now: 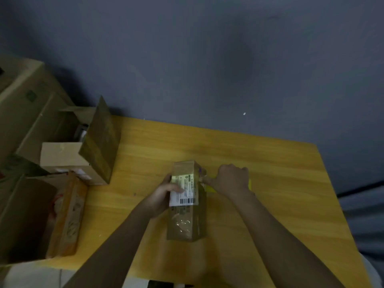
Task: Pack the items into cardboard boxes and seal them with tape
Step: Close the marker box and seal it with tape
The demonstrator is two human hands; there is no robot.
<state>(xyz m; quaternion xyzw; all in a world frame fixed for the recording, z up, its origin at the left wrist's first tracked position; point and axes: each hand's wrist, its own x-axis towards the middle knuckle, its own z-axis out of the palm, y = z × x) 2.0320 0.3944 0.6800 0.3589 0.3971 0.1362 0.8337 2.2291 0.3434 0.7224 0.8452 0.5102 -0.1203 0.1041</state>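
No text is being made out clearly enough to be read. A white shipping label (184, 191) is being shown on top of the small cardboard box (187, 204) on the bench (270, 173); a barcode and rows of small print are being seen on it, but the characters are being blurred beyond reading. Faint printed marks are being shown on the large carton (29, 96) at the left, equally illegible.

One head-worn view looks steeply down at a yellow table (270, 183). Its far edge meets a grey wall (207, 59)
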